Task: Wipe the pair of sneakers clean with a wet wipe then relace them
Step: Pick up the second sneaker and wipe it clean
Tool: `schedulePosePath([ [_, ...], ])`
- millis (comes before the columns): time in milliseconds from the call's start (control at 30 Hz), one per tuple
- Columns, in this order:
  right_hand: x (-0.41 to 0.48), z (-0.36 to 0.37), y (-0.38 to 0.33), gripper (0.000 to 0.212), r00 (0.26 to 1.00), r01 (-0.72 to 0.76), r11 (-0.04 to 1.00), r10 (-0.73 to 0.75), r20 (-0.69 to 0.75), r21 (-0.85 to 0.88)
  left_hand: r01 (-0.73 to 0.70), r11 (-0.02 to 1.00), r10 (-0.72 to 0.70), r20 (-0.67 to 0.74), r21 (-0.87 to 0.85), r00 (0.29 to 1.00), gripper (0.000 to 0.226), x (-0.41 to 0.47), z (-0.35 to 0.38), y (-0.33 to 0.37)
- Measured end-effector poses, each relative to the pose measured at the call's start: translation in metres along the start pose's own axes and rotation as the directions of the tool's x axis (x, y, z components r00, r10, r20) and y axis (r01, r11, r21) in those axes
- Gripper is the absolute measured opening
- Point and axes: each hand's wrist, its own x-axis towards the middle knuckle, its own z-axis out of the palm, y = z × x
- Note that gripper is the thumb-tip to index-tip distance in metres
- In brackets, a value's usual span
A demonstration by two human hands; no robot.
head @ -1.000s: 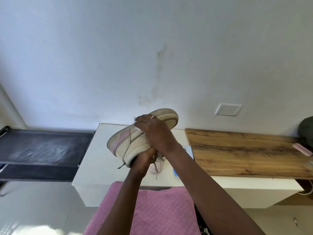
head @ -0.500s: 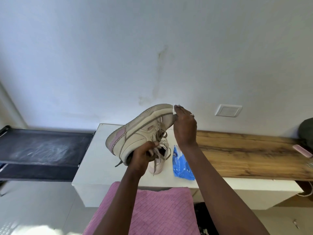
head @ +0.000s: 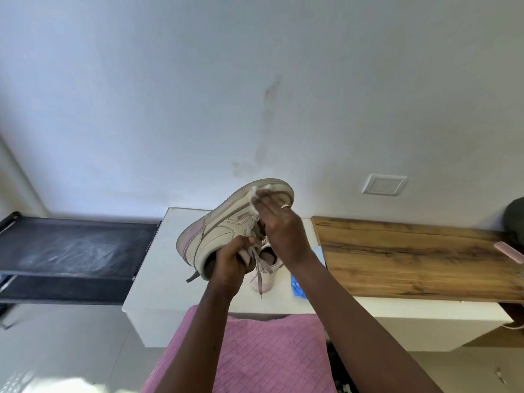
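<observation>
white cabinet top [head: 164, 265] against a pale wall. the held sneaker [head: 221, 231] is raised above it, toe at 1 o'clock, with the left hand [head: 229, 265] curled tight round its heel collar. the right hand [head: 280, 228], fingers near straight though blurred, presses the wet wipe [head: 254, 193] on the toe side, having swung back from the toe tip half a second ago. judged: wiping ongoing, relacing unstarted. the second sneaker [head: 266, 280] stands at 5 o'clock, the blue wipe pack [head: 297, 289] at 4.
</observation>
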Motion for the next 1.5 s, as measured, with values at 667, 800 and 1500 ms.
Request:
schedulePosePath([
  [667, -0.014, 0.002, 0.031, 0.022, 0.984, 0.179, 0.982, -0.18, -0.006, -0.052, -0.004, 0.897, 0.003, -0.003, -0.442, 1.0, 0.031, 0.003, -0.006, 0.005],
  [800, -0.002, -0.005, 0.036, 0.023, 0.99, -0.023, 0.992, 0.005, -0.142, -0.128, -0.011, 0.888, 0.025, 0.023, -0.46, 0.999, 0.033, 0.002, -0.001, 0.006],
  [1500, 0.035, -0.011, 0.01, 0.027, 0.831, -0.531, 0.827, 0.551, -0.077, 0.185, -0.019, 0.893, -0.001, -0.046, -0.449, 0.999, 0.037, 0.005, -0.011, 0.004],
])
